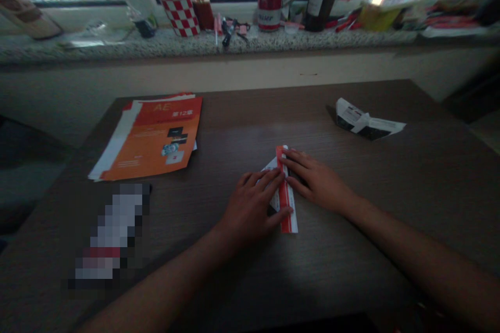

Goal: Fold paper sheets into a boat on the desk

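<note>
A folded sheet of paper (286, 213), with a red-orange strip and white edges, lies on the brown table (250, 276) in the middle of the head view. Over its left part rests my left hand (258, 200), fingers stretched out and the thumb lying across the strip. My right hand (314, 177) touches the upper right edge of the paper, its fingers extended and slightly apart. Both palms face down and press the sheet against the tabletop. Part of the paper is hidden under the left fingers.
A folded paper boat (367, 122) stands at the back right. Orange printed sheets (156, 138) are stacked at the back left, with a pixelated phone-like object (113, 234) nearer me. A red can (269, 5) and a dark bottle (318, 0) stand on the windowsill (156, 49).
</note>
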`<state>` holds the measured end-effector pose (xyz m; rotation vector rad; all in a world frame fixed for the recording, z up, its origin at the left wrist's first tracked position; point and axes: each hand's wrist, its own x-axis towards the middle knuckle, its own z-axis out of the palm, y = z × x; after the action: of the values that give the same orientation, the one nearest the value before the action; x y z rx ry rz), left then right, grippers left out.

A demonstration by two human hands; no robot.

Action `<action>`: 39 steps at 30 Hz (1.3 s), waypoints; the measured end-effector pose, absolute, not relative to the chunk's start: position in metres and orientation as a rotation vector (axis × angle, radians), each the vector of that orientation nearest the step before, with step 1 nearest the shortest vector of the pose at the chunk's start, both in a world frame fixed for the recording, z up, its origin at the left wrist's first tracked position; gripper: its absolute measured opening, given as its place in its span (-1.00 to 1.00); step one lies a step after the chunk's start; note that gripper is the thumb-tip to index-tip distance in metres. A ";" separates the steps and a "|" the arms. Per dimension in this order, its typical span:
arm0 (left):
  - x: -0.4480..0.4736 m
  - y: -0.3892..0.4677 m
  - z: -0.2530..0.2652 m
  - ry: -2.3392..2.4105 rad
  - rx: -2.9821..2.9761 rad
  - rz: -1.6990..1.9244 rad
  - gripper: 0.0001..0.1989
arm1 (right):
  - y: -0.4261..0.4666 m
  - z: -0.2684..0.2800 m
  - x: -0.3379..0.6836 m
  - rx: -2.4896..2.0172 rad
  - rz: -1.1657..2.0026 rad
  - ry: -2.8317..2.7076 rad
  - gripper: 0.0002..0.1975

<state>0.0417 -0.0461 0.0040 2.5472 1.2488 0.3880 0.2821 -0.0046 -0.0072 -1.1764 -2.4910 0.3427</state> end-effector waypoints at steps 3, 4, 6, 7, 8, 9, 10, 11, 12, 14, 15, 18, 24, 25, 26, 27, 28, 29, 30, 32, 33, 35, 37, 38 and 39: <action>0.042 -0.046 0.003 1.252 2.549 0.390 -0.28 | -0.004 -0.007 0.282 -1.179 0.331 -2.488 -0.49; 0.042 -0.046 0.003 1.254 2.551 0.390 -0.27 | -0.004 -0.007 0.282 -1.180 0.330 -2.490 -0.50; 0.042 -0.046 0.003 1.254 2.554 0.383 -0.27 | -0.004 -0.007 0.282 -1.180 0.333 -2.493 -0.50; 0.042 -0.046 0.004 1.255 2.554 0.380 -0.27 | -0.004 -0.007 0.282 -1.179 0.336 -2.494 -0.50; 0.042 -0.046 0.004 1.256 2.554 0.377 -0.28 | -0.004 -0.007 0.283 -1.179 0.339 -2.495 -0.49; 0.042 -0.045 0.004 1.257 2.552 0.375 -0.29 | -0.004 -0.007 0.283 -1.179 0.341 -2.496 -0.49; 0.042 -0.045 0.004 1.258 2.551 0.375 -0.29 | -0.004 -0.007 0.283 -1.180 0.339 -2.497 -0.49; 0.042 -0.045 0.004 1.255 2.549 0.377 -0.29 | -0.004 -0.007 0.283 -1.183 0.338 -2.501 -0.49; 0.042 -0.045 0.004 1.252 2.547 0.382 -0.29 | -0.004 -0.007 0.283 -1.188 0.335 -2.505 -0.49; 0.042 -0.045 0.004 1.244 2.542 0.388 -0.30 | -0.004 -0.006 0.282 -1.195 0.331 -2.513 -0.48; 0.041 -0.045 0.004 1.241 2.539 0.390 -0.30 | -0.004 -0.007 0.282 -1.193 0.331 -2.512 -0.49; 0.041 -0.045 0.004 1.237 2.527 0.399 -0.30 | -0.004 -0.007 0.283 -1.178 0.354 -2.494 -0.48; 0.042 -0.043 0.006 1.243 2.502 0.409 -0.42 | -0.004 -0.009 0.283 -1.177 0.384 -2.471 -0.46; 0.043 -0.043 0.006 1.251 2.499 0.410 -0.46 | -0.004 -0.010 0.284 -1.177 0.383 -2.471 -0.45; 0.043 -0.043 0.007 1.259 2.497 0.410 -0.49 | -0.004 -0.010 0.284 -1.177 0.383 -2.473 -0.45; 0.044 -0.043 0.007 1.265 2.497 0.409 -0.49 | -0.004 -0.010 0.284 -1.175 0.382 -2.474 -0.45; 0.044 -0.043 0.007 1.269 2.498 0.410 -0.49 | -0.004 -0.010 0.284 -1.174 0.382 -2.475 -0.45; 0.044 -0.043 0.007 1.271 2.499 0.412 -0.47 | -0.004 -0.010 0.283 -1.173 0.382 -2.476 -0.45; 0.044 -0.043 0.007 1.270 2.501 0.413 -0.46 | -0.004 -0.010 0.283 -1.171 0.381 -2.476 -0.45; 0.044 -0.043 0.006 1.269 2.505 0.411 -0.46 | -0.004 -0.010 0.283 -1.168 0.379 -2.473 -0.45; 0.044 -0.043 0.006 1.269 2.510 0.410 -0.46 | -0.004 -0.010 0.283 -1.170 0.377 -2.471 -0.46; 0.044 -0.043 0.006 1.268 2.520 0.408 -0.45 | -0.004 -0.010 0.283 -1.174 0.376 -2.468 -0.47; 0.044 -0.042 0.006 1.268 2.527 0.402 -0.44 | -0.004 -0.010 0.283 -1.179 0.381 -2.462 -0.47; 0.044 -0.042 0.006 1.268 2.528 0.401 -0.44 | -0.004 -0.009 0.283 -1.178 0.384 -2.455 -0.48; 0.044 -0.042 0.006 1.270 2.526 0.399 -0.44 | -0.004 -0.009 0.283 -1.174 0.390 -2.448 -0.48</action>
<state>0.0437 -0.0422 0.0065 2.5263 1.2699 0.3994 0.2826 -0.0035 -0.0093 -1.1743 -2.4479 0.3897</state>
